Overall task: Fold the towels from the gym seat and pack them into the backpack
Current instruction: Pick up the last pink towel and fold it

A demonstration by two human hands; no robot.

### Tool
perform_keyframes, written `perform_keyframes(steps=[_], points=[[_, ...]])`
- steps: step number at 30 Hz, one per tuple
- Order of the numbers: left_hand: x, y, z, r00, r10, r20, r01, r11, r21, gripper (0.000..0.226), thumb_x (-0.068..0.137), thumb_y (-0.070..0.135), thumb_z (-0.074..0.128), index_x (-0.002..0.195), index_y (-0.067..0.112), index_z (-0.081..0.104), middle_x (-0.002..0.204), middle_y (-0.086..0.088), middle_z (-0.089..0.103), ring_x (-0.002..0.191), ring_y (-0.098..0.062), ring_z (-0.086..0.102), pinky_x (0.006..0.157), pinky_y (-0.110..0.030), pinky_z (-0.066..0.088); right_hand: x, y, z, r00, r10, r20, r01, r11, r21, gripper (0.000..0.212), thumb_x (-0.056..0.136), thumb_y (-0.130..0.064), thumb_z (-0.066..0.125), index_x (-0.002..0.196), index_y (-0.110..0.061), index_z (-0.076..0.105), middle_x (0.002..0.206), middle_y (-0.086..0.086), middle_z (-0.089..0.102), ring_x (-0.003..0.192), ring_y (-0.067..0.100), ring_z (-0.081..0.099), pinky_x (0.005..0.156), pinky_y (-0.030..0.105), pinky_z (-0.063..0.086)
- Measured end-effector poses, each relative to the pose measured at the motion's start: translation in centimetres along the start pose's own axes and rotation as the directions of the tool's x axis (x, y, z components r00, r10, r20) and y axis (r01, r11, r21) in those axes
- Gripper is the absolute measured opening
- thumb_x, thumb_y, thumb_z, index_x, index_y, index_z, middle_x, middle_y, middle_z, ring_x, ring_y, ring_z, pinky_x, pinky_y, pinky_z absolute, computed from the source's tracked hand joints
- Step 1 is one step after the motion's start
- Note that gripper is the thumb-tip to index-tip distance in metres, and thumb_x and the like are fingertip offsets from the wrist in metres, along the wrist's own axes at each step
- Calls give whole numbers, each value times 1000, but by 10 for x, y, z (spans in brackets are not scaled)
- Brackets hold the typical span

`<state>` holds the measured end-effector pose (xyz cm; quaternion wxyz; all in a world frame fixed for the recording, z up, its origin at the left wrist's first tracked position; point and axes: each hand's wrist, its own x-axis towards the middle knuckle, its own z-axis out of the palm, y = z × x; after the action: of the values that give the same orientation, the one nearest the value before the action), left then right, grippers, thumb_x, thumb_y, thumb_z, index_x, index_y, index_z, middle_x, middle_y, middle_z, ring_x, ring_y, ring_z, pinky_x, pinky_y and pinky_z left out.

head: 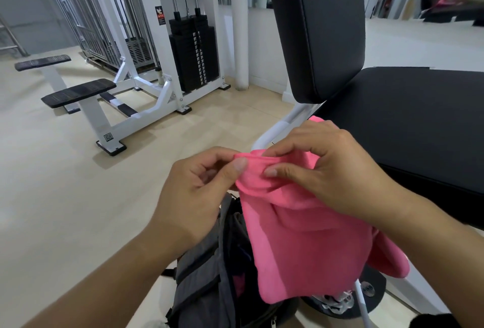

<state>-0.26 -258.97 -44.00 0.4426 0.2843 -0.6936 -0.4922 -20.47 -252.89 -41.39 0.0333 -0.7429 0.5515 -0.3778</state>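
A pink towel (296, 244) hangs in the air in front of me, held by its top edge. My left hand (193, 194) pinches the left end of that edge between thumb and fingers. My right hand (332, 170) pinches the same edge just to the right, fingers curled over the cloth. Directly below the towel stands a grey and black backpack (207, 283) on the floor, its top open with something pink and dark inside. The black gym seat (408, 123) is to the right, behind the towel, and shows no cloth on its visible part.
The seat's upright black backrest (317, 26) rises behind my hands on a white frame (275, 131). A white weight machine with a black plate stack (193, 55) and two black pads (78, 92) stands at the left on the beige floor. A weight plate (366, 293) lies under the seat.
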Motion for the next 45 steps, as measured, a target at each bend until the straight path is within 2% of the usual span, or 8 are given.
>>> perform_keyframes(steps=[6,14,20,25,30,34,39,45], points=[[-3,-4,-27,972,-68,-227,65,998,-20,17,96,24,63,85,29,74,82,4,73,78,-12,64,81,-37,52,-8,-33,18,996,-57,68,69,980,-189,16,83,-43,71,92,-29,71,77,-25,51,74,-1,42,72,27,40],[-16,16,-53,787,189,-588,-124,981,150,27,105,16,48,88,34,59,76,24,64,76,1,56,76,-21,45,-31,-84,51,985,-24,169,17,999,46,21,83,-30,76,100,-29,64,84,-24,53,70,-8,46,64,9,37],[-15,29,-70,666,305,-681,-190,952,240,20,102,24,48,89,38,56,83,12,63,79,-7,59,77,-31,48,-41,-111,51,971,-102,216,80,990,112,27,84,-51,70,97,-39,49,75,-18,50,68,6,47,58,24,41],[-13,23,-81,714,343,-610,-111,916,385,26,105,17,49,91,39,54,80,16,60,72,10,56,74,-12,43,-41,-109,40,932,-79,353,-27,958,285,39,79,-57,78,81,-35,45,68,0,55,63,20,50,58,36,45],[-13,-4,-96,738,193,-646,58,936,346,26,104,24,50,86,42,57,77,15,58,70,3,53,71,-19,43,-48,-77,31,897,49,440,-93,993,79,46,80,-68,69,82,-25,52,67,-6,54,64,14,50,56,31,40],[-15,-22,-107,765,42,-643,155,956,247,20,101,31,53,86,40,64,88,8,68,80,-10,60,81,-39,50,-55,-56,17,944,127,303,-72,980,-188,36,81,-73,49,92,-42,63,76,-26,59,71,-2,55,62,25,47],[-18,-27,-102,818,-28,-574,192,955,226,22,104,27,53,89,38,66,91,11,67,82,-4,59,79,-26,46,-63,-46,8,986,167,11,-158,952,-264,16,84,-46,68,91,-38,80,92,-18,62,73,7,63,59,37,57],[-18,-22,-89,837,-3,-548,155,960,232,24,105,27,50,88,38,62,85,16,63,79,0,55,78,-23,43,-58,-44,-3,948,316,38,-291,909,-297,21,82,-49,64,88,-39,81,117,-20,68,86,3,62,81,34,56]])
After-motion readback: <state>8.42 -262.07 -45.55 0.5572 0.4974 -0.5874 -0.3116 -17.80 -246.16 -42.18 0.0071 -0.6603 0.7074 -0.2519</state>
